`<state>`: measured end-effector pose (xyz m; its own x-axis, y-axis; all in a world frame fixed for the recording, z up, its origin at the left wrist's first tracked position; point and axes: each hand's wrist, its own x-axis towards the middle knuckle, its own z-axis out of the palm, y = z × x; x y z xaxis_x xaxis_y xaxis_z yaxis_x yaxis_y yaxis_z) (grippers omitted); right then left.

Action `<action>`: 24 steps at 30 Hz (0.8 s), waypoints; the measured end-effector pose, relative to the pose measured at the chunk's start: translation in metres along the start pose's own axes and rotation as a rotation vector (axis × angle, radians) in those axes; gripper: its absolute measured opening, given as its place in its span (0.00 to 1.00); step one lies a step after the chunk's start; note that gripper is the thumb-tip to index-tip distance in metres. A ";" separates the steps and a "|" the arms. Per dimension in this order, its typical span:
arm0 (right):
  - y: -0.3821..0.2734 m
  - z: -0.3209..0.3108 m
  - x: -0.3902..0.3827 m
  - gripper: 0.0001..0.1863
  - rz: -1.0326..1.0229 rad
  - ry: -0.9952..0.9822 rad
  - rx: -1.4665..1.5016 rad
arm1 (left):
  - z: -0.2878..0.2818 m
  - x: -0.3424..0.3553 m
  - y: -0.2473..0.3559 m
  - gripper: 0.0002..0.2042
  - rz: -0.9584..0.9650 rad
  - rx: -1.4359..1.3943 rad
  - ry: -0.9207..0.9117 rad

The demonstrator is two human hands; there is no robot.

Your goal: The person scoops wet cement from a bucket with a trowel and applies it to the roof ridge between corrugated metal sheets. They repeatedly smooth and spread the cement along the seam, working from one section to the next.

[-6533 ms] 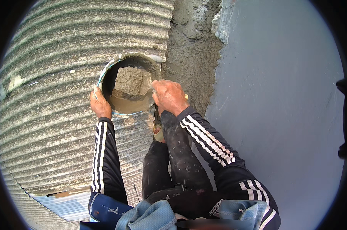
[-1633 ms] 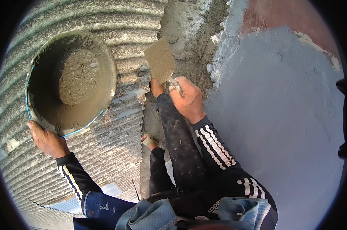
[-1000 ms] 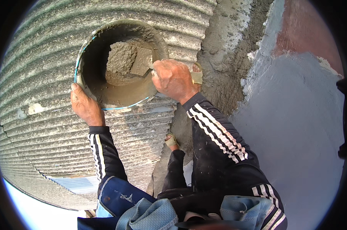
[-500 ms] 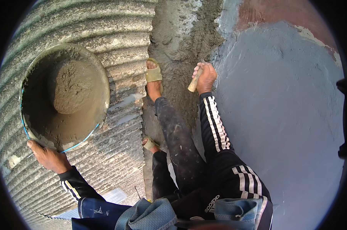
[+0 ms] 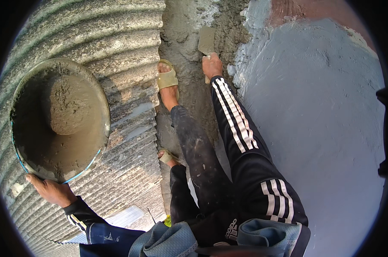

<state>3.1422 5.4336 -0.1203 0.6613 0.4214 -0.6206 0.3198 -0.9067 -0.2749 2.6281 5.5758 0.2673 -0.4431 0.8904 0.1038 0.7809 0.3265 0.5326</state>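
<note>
My left hand (image 5: 52,190) is closed on the near rim of a round bucket (image 5: 33,113), which is tilted so its inside faces me. Wet grey mortar (image 5: 69,103) lies in it and coats its wall. In my right hand (image 5: 212,66) is a trowel, fingers wrapped round its light wooden handle. Its flat, mortar-smeared blade (image 5: 206,39) points away from me, over the rough mortar strip (image 5: 187,47) between the roof and the wall. Whether the blade touches that strip I cannot tell.
Corrugated roofing sheets (image 5: 129,47) with a ragged edge spread along the left. On the right rises a wall (image 5: 314,107) coated smooth grey, reddish at its far top. My sandalled feet (image 5: 168,83) stand along the narrow strip by the roof edge.
My right hand has moved farther out and to the left, and the trowel's blade has come into plain sight. The bucket has shifted a little left and nearer in the picture.
</note>
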 end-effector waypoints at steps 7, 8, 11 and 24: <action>-0.001 -0.015 -0.034 0.20 -0.109 0.180 0.056 | -0.001 0.000 0.004 0.36 0.017 0.232 0.042; -0.001 -0.016 -0.038 0.18 -0.077 0.160 0.085 | -0.001 0.001 0.004 0.36 0.004 0.205 0.042; -0.001 -0.019 -0.052 0.22 -0.088 0.174 0.065 | -0.002 0.001 0.001 0.35 -0.025 0.283 0.034; -0.020 -0.023 -0.081 0.17 -0.181 0.425 0.098 | -0.003 -0.002 0.007 0.34 0.097 0.187 -0.051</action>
<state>3.0975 5.4180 -0.0477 0.8267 0.5235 -0.2061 0.4034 -0.8069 -0.4314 2.6330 5.5750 0.2733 -0.3433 0.9337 0.1021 0.8888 0.2879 0.3565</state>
